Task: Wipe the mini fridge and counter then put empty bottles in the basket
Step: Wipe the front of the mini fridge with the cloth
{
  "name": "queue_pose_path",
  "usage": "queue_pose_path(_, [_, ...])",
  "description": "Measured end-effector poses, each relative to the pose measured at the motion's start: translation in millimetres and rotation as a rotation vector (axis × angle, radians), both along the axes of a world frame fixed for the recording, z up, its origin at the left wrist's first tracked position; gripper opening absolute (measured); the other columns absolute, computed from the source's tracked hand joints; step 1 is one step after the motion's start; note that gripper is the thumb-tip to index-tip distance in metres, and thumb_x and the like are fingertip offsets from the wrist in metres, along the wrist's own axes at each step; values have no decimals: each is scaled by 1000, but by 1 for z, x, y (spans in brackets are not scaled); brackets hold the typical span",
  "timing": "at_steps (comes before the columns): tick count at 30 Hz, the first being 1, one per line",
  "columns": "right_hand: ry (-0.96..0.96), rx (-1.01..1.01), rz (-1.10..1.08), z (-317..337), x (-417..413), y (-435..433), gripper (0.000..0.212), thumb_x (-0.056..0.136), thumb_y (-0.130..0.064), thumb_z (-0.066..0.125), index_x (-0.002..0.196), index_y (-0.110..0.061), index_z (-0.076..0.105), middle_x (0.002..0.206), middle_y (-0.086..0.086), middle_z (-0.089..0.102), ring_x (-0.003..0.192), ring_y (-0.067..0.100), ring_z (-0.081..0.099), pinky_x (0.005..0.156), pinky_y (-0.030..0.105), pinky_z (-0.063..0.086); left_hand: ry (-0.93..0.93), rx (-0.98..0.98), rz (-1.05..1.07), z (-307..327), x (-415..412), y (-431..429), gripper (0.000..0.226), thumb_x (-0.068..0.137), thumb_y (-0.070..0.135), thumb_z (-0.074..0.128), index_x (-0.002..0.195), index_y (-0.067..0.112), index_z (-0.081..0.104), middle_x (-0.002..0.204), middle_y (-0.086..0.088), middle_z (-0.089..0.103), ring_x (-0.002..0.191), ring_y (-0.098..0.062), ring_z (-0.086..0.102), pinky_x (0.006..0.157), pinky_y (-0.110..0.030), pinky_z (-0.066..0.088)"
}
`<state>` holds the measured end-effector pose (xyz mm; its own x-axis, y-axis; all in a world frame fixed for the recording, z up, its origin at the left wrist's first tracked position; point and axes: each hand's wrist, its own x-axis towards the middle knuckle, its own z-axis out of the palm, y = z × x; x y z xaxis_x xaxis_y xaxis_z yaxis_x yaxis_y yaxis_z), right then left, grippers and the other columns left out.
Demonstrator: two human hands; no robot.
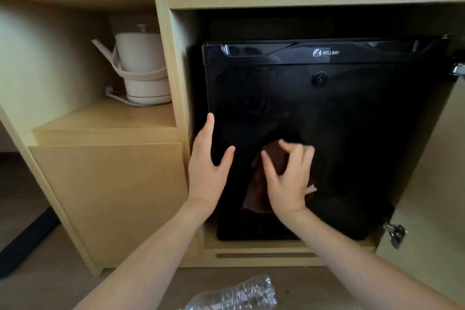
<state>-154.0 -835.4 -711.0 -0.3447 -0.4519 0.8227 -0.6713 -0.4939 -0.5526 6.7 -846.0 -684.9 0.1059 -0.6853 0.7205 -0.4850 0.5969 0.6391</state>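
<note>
The right hand [286, 178] clutches a brown cloth [259, 191] against the lower middle of the black fridge door [352, 133], the unwiped door stretching above, while the open left hand [206, 166] braces its left edge.

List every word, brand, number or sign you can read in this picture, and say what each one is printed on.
"WELLWAY", with a small logo to its left: on the top front band of the black mini fridge.
Nothing else is readable: the kettle, the plastic bottle and the cabinet show no text.
</note>
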Motion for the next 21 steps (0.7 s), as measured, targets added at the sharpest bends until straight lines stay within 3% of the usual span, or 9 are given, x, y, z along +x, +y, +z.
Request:
queue_pose_path(3, [-127, -62, -12, 24, 3, -9, 37, 90, -40, 63, 118, -21, 47, 109, -19, 28, 95, 5, 47, 87, 1, 32, -15, -3, 6, -5, 0, 0, 81, 94, 29, 65, 152, 51, 13, 148, 40, 25, 142, 7, 26, 116, -34, 36])
queue_pose_path(5, [-105, -35, -37, 7, 5, -5, 39, 90, -38, 64, 120, -20, 46, 110, -18, 27, 95, 6, 47, 87, 2, 34, -34, -9, 15, -8, 1, 0, 82, 94, 29, 65, 153, 50, 13, 147, 41, 26, 141, 9, 26, 114, -19, 32])
queue_pose_path(7, [-50, 43, -39, -23, 6, 5, 39, 89, -32, 67, 119, -19, 46, 109, -16, 27, 94, 10, 50, 88, 12, 42, -56, -16, 47, -8, 3, 1, 82, 93, 28, 67, 154, 46, 16, 145, 36, 29, 137, 15, 25, 108, -3, 24])
queue_pose_path(9, [-8, 119, -21, -42, 5, 12, 38, 88, -27, 70, 118, -15, 49, 109, -10, 30, 94, 15, 52, 86, 30, 52, -83, -39, 95, -7, 7, 1, 79, 90, 26, 71, 153, 39, 25, 147, 25, 32, 135, 18, 24, 105, 1, 19])
queue_pose_path(11, [0, 122, -6, -35, 3, 12, 36, 89, -25, 71, 117, -16, 51, 108, -11, 31, 96, 14, 52, 87, 30, 51, -99, -83, 103, -2, 9, 1, 77, 87, 21, 74, 151, 32, 34, 149, 19, 33, 138, 11, 27, 108, -2, 21])
queue_pose_path(14, [-68, -15, 12, 3, -5, 0, 34, 89, -26, 71, 115, -22, 49, 106, -18, 29, 96, 7, 48, 90, 8, 37, -109, -198, 107, 6, 9, 0, 73, 84, 12, 75, 148, 24, 41, 146, 17, 37, 138, 3, 34, 111, -9, 25])
queue_pose_path(16, [-148, -84, -17, 24, -11, -9, 35, 89, -32, 69, 115, -22, 48, 107, -18, 29, 95, 5, 48, 87, 4, 36, -92, -222, 118, 10, 7, 0, 71, 84, 11, 75, 147, 21, 43, 145, 16, 39, 138, 0, 36, 113, -13, 28])
queue_pose_path(19, [-77, -94, -58, 9, -11, -8, 38, 90, -35, 65, 118, -17, 48, 110, -13, 31, 97, 9, 48, 90, 11, 39, -71, -195, 109, 9, 2, 1, 68, 87, 12, 73, 147, 19, 44, 148, 14, 38, 140, -3, 35, 115, -20, 30])
queue_pose_path(21, [74, -15, -72, -26, -10, 2, 39, 89, -33, 65, 118, -13, 49, 110, -3, 37, 96, 16, 51, 89, 27, 49, -70, -180, 102, 8, -1, 2, 68, 88, 12, 72, 149, 20, 42, 150, 14, 36, 142, -5, 33, 117, -24, 29])
